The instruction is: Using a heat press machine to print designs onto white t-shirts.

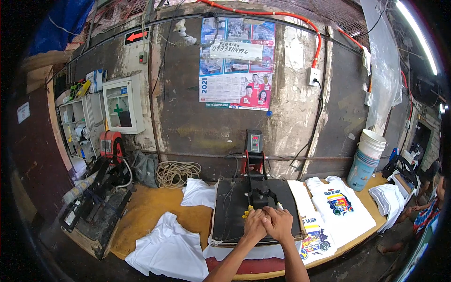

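My left hand (254,225) and my right hand (278,222) are closed together, partly overlapping, at the front of a black heat press (228,209) in the lower middle. They seem to grip its handle, which is mostly hidden under them. A small yellow item (245,214) shows beside my left fingers. The press's upper platen is down, and its control box (254,141) stands behind. White shirts with colourful prints (340,202) lie to the right; plain white cloth (167,244) lies to the left.
A second press (94,211) is at the left, near coiled rope (178,174), shelves (70,122) and a first-aid cabinet (123,103). Stacked buckets (364,160) stand at the back right of the yellow table (124,207). Another person (427,209) is at the far right.
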Tool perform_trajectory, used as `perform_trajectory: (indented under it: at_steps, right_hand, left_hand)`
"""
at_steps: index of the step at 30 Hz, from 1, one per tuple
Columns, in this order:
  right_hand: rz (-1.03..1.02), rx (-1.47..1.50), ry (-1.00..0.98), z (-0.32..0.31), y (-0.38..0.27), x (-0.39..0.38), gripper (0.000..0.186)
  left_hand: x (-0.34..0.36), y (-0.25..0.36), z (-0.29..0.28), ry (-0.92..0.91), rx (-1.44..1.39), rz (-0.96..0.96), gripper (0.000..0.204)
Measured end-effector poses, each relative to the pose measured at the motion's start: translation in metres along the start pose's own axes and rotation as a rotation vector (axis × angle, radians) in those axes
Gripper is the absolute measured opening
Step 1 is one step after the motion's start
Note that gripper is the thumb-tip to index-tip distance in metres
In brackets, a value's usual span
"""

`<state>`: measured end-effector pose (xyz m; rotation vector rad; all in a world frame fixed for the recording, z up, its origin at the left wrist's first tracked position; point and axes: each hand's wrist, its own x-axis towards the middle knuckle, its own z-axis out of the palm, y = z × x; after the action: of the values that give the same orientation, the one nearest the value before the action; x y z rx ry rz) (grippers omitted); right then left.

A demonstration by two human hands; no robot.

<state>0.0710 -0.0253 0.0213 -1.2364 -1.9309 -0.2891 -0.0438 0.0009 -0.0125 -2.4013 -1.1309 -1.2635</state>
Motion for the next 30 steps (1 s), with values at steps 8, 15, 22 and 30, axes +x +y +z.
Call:
perform_trajectory:
  at_steps: [8,15,22,30]
  right_hand:
    - [0.006,0.003,-0.006,-0.003,0.000,0.001,0.051]
    - [0.012,-0.005,-0.013,0.000,0.001,0.000,0.052]
    - [-0.011,-0.001,0.011,-0.002,0.000,0.002,0.048]
    - [-0.017,0.013,0.045,0.001,0.000,-0.001,0.049]
  left_hand:
    - [0.002,0.000,0.000,0.041,-0.014,0.023,0.011]
    - [0.002,0.000,-0.002,-0.006,-0.027,-0.001,0.011]
    - [0.006,0.003,-0.008,-0.002,-0.032,0.006,0.012]
    - [0.005,0.006,-0.011,0.020,-0.067,-0.007,0.013]
